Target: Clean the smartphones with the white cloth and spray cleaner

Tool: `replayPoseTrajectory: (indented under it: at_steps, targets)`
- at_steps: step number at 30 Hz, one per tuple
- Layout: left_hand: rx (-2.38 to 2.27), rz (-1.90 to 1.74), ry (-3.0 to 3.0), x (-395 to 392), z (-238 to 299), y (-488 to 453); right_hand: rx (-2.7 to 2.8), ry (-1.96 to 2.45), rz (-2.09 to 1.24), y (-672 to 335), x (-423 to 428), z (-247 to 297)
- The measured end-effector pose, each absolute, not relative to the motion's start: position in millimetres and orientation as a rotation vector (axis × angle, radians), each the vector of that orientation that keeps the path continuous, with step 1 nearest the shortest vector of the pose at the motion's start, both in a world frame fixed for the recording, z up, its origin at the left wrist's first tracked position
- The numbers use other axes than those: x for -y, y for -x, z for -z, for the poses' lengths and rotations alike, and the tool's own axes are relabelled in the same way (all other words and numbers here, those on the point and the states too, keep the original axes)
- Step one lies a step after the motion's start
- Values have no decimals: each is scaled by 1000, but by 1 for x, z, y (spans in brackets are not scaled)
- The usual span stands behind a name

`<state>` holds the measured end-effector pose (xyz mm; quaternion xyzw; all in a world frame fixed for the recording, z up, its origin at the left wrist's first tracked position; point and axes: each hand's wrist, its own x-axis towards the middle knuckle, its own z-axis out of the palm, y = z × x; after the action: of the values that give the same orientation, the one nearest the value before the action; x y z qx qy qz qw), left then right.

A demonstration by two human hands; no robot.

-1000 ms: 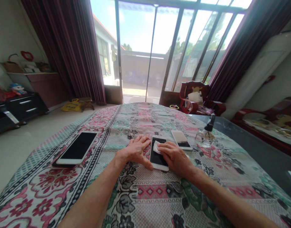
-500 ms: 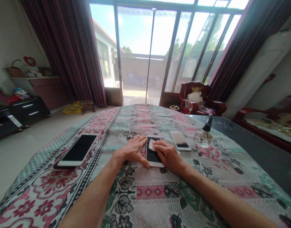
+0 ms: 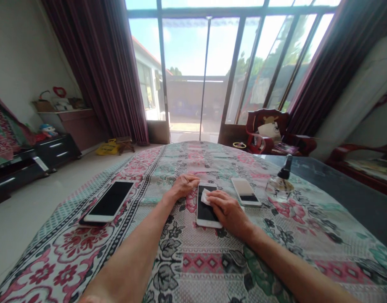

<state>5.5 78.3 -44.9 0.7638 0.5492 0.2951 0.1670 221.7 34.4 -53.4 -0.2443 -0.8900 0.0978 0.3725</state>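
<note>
L hand [image 3: 183,186], curled, grip unclear, had shifted up to top-L corner of white black-screened phone [image 3: 206,215], likely freeing its edge for R hand [image 3: 228,209] pinching white tissue [image 3: 205,196].

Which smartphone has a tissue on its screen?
The middle smartphone, where the right hand holds the tissue; the left smartphone and right smartphone have none.

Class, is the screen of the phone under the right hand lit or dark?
Dark: the visible phone screen shows plain black; the right hand and white wipe cover part of it.
</note>
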Motion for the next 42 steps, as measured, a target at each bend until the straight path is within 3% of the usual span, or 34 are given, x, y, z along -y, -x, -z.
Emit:
replayPoseTrajectory:
  at_steps: [12, 22, 35, 42]
  targets:
    - [-1727, -792, -1926, -94, 53, -8, 2452, 683, -103, -220, -32, 36]
    - [-1718, -801, -1878, -93, 53, -6, 2601, 576, -289, -223, -8, 29]
    - [-1699, -778, -1918, -95, 54, -5, 2508, 831, -156, -192, -89, 37]
    - [-1721, -782, -1931, -98, 59, -3, 2618, 575, -260, -201, -42, 31]
